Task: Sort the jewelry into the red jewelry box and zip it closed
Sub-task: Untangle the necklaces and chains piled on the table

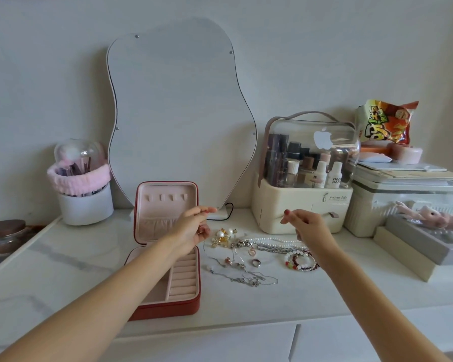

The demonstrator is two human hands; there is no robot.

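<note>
- The red jewelry box lies open on the white marble counter, lid upright, directly under the left forearm.
- The left hand is raised over the box's hinge, fingertips pinching a thin chain that hangs down from it.
- The right hand is lifted too, thumb and forefinger pressed together; what they pinch is too fine to tell.
- Between and below both hands lie loose jewelry: pearl earrings, a ring, a beaded bracelet, silver necklaces.
- Beyond the right hand stands a cream cosmetics organizer.

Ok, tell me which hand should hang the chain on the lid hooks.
Left. The left hand is raised directly before the open red jewelry box, near the lid hooks; the right hand is farther away, above the loose jewelry.
</note>
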